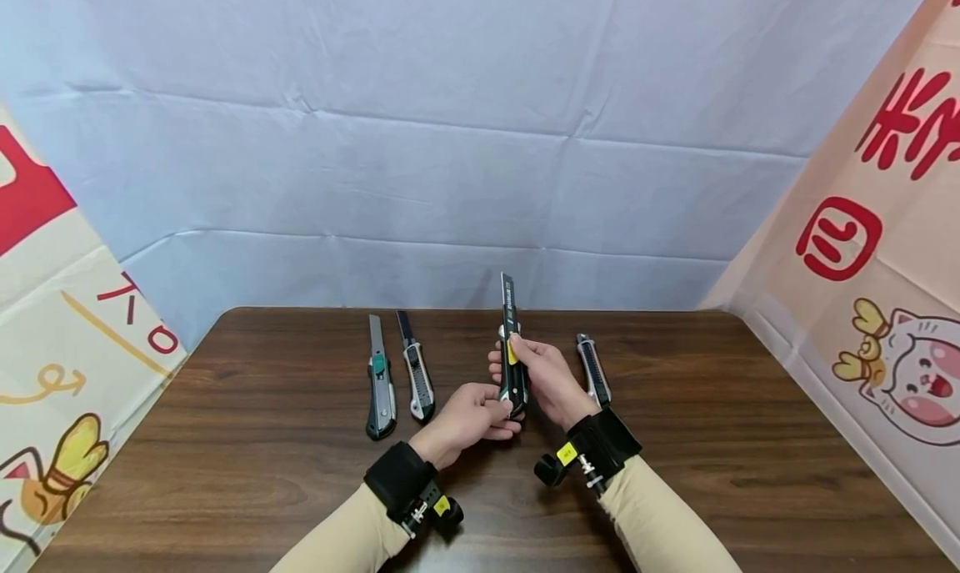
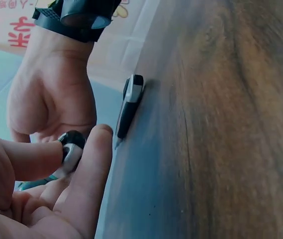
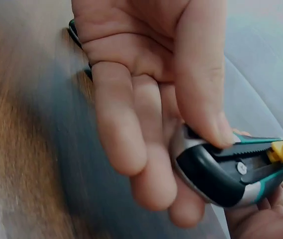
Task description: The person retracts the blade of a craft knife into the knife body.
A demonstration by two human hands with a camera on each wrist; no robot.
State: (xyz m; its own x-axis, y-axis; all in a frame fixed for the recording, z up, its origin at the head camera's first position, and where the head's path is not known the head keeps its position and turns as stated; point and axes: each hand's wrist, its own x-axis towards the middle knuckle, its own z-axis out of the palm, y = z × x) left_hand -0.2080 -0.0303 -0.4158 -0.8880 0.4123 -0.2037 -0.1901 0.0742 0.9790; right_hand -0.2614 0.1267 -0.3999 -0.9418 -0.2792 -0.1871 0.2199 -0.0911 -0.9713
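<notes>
A black and green utility knife point(image 1: 512, 373) stands nearly upright between both hands, its long dark blade point(image 1: 507, 294) pointing away. My right hand point(image 1: 551, 379) grips the knife's body, its thumb on the yellow slider point(image 3: 279, 151). At the tail end, my left hand point(image 1: 468, 419) pinches the handle between thumb and fingers; the left thumb point(image 2: 37, 159) shows in the left wrist view. Left of the hands lie a grey knife with a green slider point(image 1: 381, 394) and a silver-and-black knife point(image 1: 418, 379). Another silver-and-black knife point(image 1: 595, 369) lies beyond the right wrist, partly covered by it.
The brown wooden table point(image 1: 225, 439) ends at a hanging pale cloth point(image 1: 450, 181) behind. Printed banners flank it, one on the left point(image 1: 67, 323) and one on the right point(image 1: 847, 323). Black wrist straps with cameras are on both arms.
</notes>
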